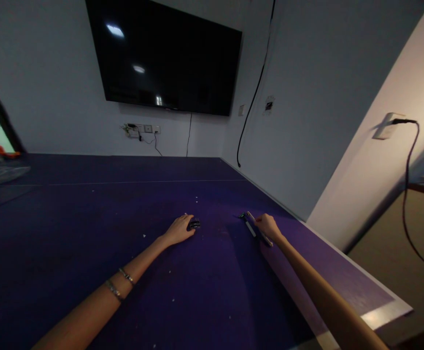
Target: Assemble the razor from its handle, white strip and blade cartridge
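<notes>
Your left hand (180, 229) lies flat on the purple table (88, 233), its fingertips touching a small dark object (194, 223), apparently to steady it, while your right hand (267, 226) closes loosely over a long, thin tool (256, 228) lying on the tabletop, though the grip is too small to judge firmly. White specks (144, 236) dot the surface around you, and nothing lies between your two hands; the wall screen (168, 56) hangs well beyond.

Two hands lay on one dark table (88, 209): the left hand (179, 229) at 12 o'clock, the right hand (268, 226) at 2. One small dark object (194, 223), one flat tool (257, 228), two bracelets (120, 283), one wall screen (166, 56).
</notes>
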Tool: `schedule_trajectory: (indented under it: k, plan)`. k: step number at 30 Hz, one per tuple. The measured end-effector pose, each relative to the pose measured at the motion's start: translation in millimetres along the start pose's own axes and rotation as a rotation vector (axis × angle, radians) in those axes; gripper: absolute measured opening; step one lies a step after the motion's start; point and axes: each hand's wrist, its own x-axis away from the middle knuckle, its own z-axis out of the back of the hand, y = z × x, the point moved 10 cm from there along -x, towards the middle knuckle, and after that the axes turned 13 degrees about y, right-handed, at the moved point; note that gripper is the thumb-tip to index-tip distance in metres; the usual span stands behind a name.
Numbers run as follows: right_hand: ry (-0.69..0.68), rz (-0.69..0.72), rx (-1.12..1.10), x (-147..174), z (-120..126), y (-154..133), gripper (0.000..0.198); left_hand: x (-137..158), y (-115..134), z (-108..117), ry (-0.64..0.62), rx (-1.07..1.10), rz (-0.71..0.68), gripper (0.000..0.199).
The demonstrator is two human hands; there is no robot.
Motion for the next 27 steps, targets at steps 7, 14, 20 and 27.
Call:
schedule_trajectory:
  k: [7, 14, 20, 27]
  plan:
    - [-0.022, 0.030, 0.068, 2, -3, -7, 0.018, -2, 1, -1, 0.021, 0.032, -0.001, 0.046]
    - [-0.007, 0.084, 0.118, 6, 16, -22, 0.022, -4, -1, 0, 0.031, 0.087, 0.044, 0.042]
    - [-0.086, 0.381, -0.072, 27, 24, -100, 0.030, -4, 24, 5, 0.075, 0.283, 0.040, 0.055]
    - [-0.413, 0.694, -0.281, 93, 15, -183, 0.075, 10, 87, 13, 0.017, 0.377, -0.096, 0.060]
